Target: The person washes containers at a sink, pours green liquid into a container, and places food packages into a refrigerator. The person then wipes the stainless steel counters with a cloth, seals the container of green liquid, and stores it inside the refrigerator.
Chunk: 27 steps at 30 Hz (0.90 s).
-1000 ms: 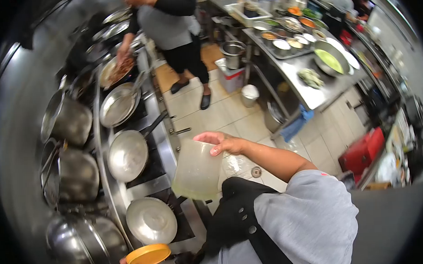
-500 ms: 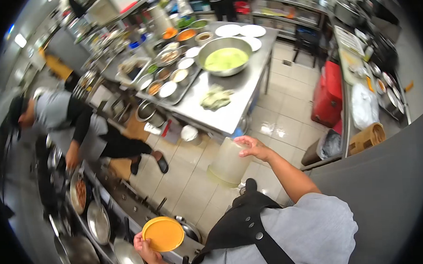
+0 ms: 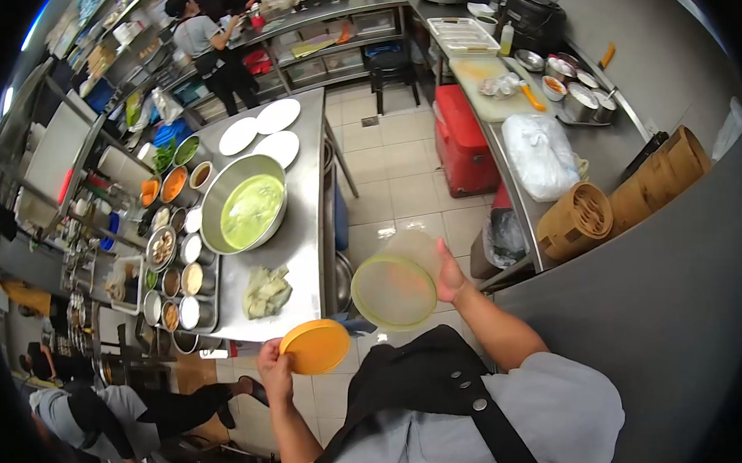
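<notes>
A round orange-yellow lid point(image 3: 316, 347) is pinched at its left edge by my left hand point(image 3: 274, 370). On the right, my right hand point(image 3: 449, 276) is closed on the side of a translucent plastic container point(image 3: 393, 290), whose round, yellowish-green rimmed end faces me. Lid and container are held apart in front of my apron. Beyond my left hand, a crumpled pale green cloth point(image 3: 266, 291) lies on the steel table point(image 3: 308, 259). A big metal bowl point(image 3: 210, 207) of light green liquid stands farther back.
White plates point(image 3: 278, 116) and metal pots of ingredients point(image 3: 192, 278) stand on the table. To the right are a red cooler box point(image 3: 464, 145), a bin point(image 3: 504, 240) and a counter with bamboo steamers point(image 3: 575, 222). Co-workers stand at lower left point(image 3: 98, 417) and at the back point(image 3: 200, 44).
My view has turned right, away from the stove and toward the table and counter. The lid has come up closer to the container, whose round end now faces me more.
</notes>
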Available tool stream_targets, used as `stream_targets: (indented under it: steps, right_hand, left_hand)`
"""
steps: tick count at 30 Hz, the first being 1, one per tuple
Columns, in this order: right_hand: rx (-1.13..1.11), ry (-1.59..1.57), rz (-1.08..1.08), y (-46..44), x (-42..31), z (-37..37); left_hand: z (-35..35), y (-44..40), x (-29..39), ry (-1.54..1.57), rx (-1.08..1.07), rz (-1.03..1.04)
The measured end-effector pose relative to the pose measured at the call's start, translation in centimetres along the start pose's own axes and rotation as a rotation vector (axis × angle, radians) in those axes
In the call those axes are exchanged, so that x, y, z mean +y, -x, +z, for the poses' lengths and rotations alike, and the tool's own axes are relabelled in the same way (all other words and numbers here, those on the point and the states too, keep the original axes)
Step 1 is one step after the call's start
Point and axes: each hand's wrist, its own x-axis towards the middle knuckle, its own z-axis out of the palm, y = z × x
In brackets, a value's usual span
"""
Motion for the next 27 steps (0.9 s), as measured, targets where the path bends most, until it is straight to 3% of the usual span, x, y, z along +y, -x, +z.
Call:
stream_targets:
  steps: [5, 7, 9, 14, 17, 21, 27]
  right_hand:
    - [0.089, -0.052, 0.076, -1.7, -0.9, -2.1]
    - [0.108, 0.011, 0.115, -3.5, -1.7, -2.6]
    - [0.159, 0.048, 0.175, -5.7, -3.1, -2.6]
    - [0.277, 0.057, 0.388, -12.3, -4.6, 0.5]
    - [0.345, 0.023, 0.523, -16.5, -4.4, 2.2]
    - [0.462, 0.401, 0.588, -21.7, -3.7, 1.6]
    - [0.182, 0.455, 0.809, -27.1, -2.3, 1.0]
  left_hand:
    - [8.7, -8.8, -3.0, -0.044, -0.171, 0.134]
    - [11.9, -11.1, -1.1, -0.221, -0.15, 0.382]
    - [13.5, -13.0, 1.9, -0.438, -0.261, 0.261]
    - [14.3, -20.2, 4.5, -0.612, -0.54, 0.471]
    - [13.5, -23.0, 5.7, -0.56, -0.554, 0.486]
    - [12.1, -24.5, 8.2, -0.587, -0.653, 0.448]
    - [11.4, -23.7, 10.9, -0.807, -0.295, 0.552]
